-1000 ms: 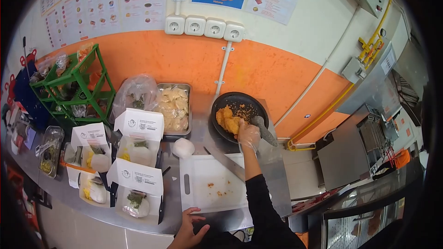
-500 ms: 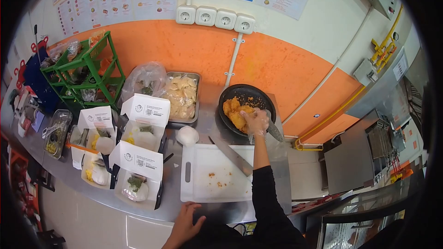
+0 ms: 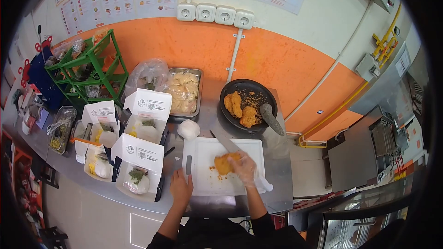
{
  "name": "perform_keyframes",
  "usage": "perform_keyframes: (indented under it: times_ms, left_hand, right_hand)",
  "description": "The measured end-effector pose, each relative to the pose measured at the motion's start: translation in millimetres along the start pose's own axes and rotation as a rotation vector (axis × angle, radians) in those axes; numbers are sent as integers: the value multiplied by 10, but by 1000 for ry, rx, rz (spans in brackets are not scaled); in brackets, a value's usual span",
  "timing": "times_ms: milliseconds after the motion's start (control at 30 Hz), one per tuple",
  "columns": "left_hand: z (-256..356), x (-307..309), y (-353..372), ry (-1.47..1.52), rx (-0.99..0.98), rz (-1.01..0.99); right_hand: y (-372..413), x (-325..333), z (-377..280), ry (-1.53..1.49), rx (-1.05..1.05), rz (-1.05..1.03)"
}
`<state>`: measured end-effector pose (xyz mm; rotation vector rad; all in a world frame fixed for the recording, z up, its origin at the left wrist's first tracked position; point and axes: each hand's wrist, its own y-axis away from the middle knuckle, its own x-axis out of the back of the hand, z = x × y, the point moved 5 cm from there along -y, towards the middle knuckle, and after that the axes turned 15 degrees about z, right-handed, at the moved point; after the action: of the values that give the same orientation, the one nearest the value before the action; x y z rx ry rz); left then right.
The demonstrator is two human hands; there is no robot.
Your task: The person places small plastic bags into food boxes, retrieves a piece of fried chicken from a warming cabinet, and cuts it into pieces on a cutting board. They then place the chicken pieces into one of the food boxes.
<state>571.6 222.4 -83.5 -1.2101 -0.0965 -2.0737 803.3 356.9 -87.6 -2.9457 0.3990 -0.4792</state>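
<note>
1. Golden-brown breaded fried piece (image 3: 224, 163) sits on the white plastic cutting board (image 3: 205, 150), centre-right, near half.
2. Right hand (image 3: 243, 168), in a clear plastic glove, has its fingers curled over the piece's right side and is gripping it. Can't tell if the piece is fully down on the board.
3. Left hand (image 3: 181, 187) is bare and flat with fingers loosely spread, resting on the board's near-left edge just beside the handle slot. It holds nothing.
4. Long steel knife (image 3: 225, 143) lies diagonally on the board. The blade is far-left of the piece and the handle end is hidden under the right hand.
5. Round black pan (image 3: 223, 99) is far of the board, holding two more breaded pieces (image 3: 233, 103), crumbs and a grey stubby tool (image 3: 271, 120).
6. Steel tray of pale chips (image 3: 200, 97) is left of the pan, with a white round lump (image 3: 188, 129) just off the board's far-left corner.
7. Open white cardboard meal boxes (image 3: 138, 166) are left of the board, with a green wire rack (image 3: 99, 64) far-left.
</note>
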Motion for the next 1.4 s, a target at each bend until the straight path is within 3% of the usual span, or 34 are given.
perform_keyframes:
  times_ms: [133,200,333,433,500,600,733,800,833,900,933,967,1000,1100,1267,1333,1400]
  left_hand:
    - [-66,-129,-134,-37,-30,26]
    - [-143,-189,-161,-11,-6,-24]
    - [-158,-201,-69,44,-57,55]
    - [-133,-194,68,92,38,36]
    - [-126,-174,185,135,96,-1]
    - [-122,-160,332,229,110,11]
    - [-110,-61,424,244,145,-61]
    - [-1,33,421,98,-29,-84]
    - [55,74,398,99,-33,-90]
    - [300,259,241,105,-180,105]
    - [437,327,132,106,-183,97]
    - [659,442,-4,211,-274,141]
    - [872,533,-129,318,-364,184]
    - [1382,463,-410,523,-478,76]
    - [1705,-330,-536,633,-659,-164]
    - [1698,-707,-468,469,-763,-323]
    - [1604,-999,-377,415,-779,-352]
  right_hand:
    - [304,121,18,260,-54,-123]
    - [329,197,-243,610,411,-47]
    - [244,533,-307,567,412,96]
    - [185,867,-89,724,380,109]
    - [231,985,102,1098,314,-87]
    - [221,1092,113,980,475,-150]
    - [92,1210,393,864,472,-181]
    - [118,1306,117,812,525,-132]
    - [147,1362,-88,814,519,-129]
    - [265,1478,-445,834,179,-263]
    - [370,1511,-676,837,170,-261]
    - [487,1543,-830,816,-9,-266]
    - [582,1535,-865,792,-188,-269]
    - [981,1431,-543,698,-324,-230]
    - [1274,1258,-533,768,-346,-178]
    - [1354,1219,-395,782,-163,-163]
    - [1312,1203,-517,800,-237,-155]
